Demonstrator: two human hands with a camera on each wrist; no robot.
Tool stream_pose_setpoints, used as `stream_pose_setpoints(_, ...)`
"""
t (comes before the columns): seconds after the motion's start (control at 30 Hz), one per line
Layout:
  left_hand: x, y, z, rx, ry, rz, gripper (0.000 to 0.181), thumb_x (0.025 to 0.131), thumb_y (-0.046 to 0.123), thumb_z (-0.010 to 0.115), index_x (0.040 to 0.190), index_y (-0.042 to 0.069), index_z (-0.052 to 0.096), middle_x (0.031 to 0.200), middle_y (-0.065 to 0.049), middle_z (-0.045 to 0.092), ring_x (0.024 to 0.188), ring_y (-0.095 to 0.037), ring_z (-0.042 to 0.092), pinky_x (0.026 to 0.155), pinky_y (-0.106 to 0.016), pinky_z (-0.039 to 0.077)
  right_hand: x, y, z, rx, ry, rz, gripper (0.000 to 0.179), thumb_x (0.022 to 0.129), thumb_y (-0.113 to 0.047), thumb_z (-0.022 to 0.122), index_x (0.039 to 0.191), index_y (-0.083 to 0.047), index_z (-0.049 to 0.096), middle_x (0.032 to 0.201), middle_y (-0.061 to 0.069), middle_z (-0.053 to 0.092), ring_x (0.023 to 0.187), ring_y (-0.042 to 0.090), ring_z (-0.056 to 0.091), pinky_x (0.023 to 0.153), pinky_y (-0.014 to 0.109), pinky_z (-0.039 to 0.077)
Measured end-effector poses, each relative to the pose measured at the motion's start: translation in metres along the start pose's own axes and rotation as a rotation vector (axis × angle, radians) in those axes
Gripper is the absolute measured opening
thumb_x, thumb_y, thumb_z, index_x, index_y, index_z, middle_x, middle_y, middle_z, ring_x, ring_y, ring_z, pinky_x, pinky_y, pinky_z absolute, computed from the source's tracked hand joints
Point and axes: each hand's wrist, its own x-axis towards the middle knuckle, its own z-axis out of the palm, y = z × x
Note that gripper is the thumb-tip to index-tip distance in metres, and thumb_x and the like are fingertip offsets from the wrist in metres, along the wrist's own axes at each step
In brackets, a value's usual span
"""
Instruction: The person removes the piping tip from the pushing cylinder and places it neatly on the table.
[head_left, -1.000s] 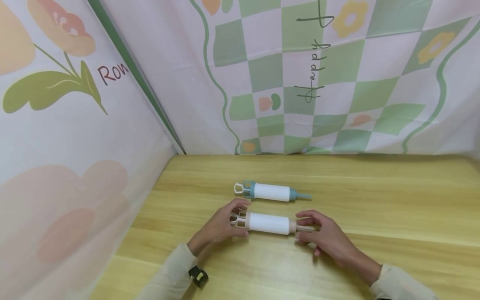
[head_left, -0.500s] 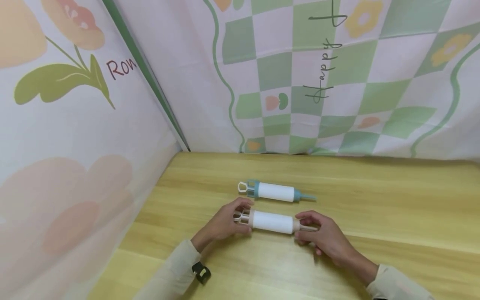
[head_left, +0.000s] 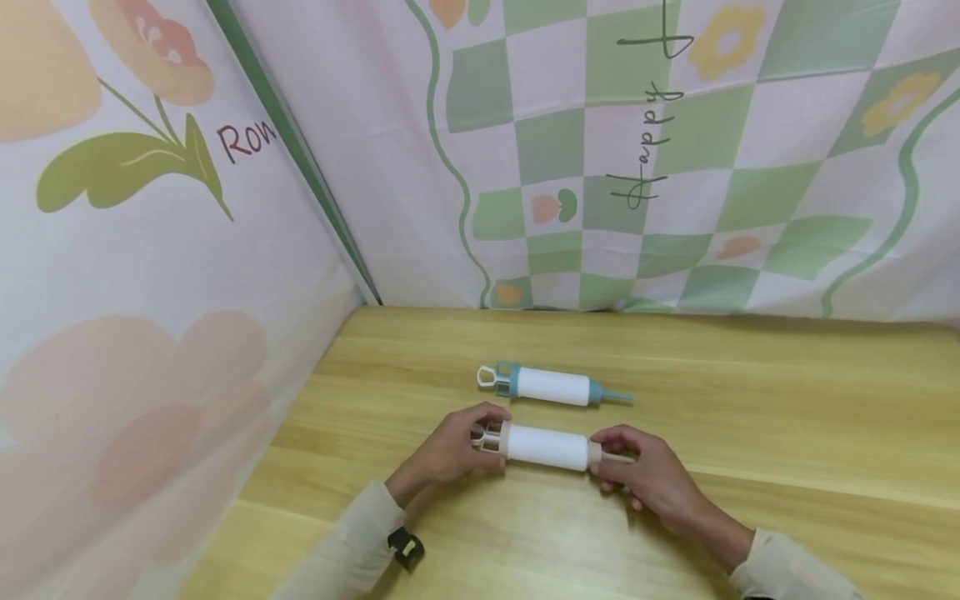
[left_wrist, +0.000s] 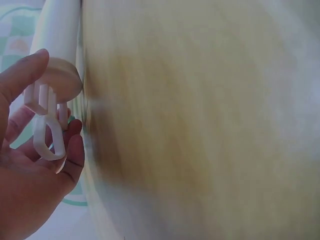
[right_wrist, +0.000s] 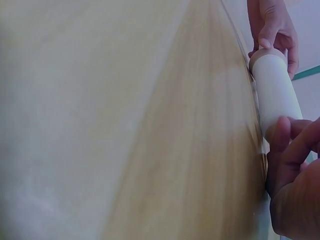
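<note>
A syringe-like tube with a white barrel, beige end collars and a thin spout lies across the wooden table, in front of the person. My left hand grips its left end; in the left wrist view the thumb rests on the beige collar and the other fingers curl behind the looped handle. On the spout side, my right hand holds the beige tip between thumb and fingers. Just behind lies a second such tube, white with blue-green ends and a pale loop handle, untouched.
The wooden table runs back to a hanging cloth with a green check print. Another flowered cloth hangs along the left side. A black strap circles the left sleeve.
The right hand's thumb and fingers have come in onto the beige tip. The left hand stays at the handle end. The head view has shifted slightly; the blue-green tube stays put.
</note>
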Motion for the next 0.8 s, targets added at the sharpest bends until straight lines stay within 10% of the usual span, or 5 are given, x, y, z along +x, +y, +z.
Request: stream_pose_setpoints(0.8, -0.001, 0.017, 0.008, -0.028, 0.031, 0.029, 0.053, 0.079, 0.008, 0.084, 0.127, 0.009, 0.063, 0.115, 0.002, 0.065, 0.108, -0.017, 0.06, 0.092, -0.032, 0.051, -0.016, -0.005, -0.014, -0.025, 0.052, -0.037, 0.047, 0.09, -0.014, 0.075, 0.13, 0.002, 0.058, 0.118, 0.015, 0.062, 0.074, 0.024, 0.065, 0.04, 0.025, 0.043)
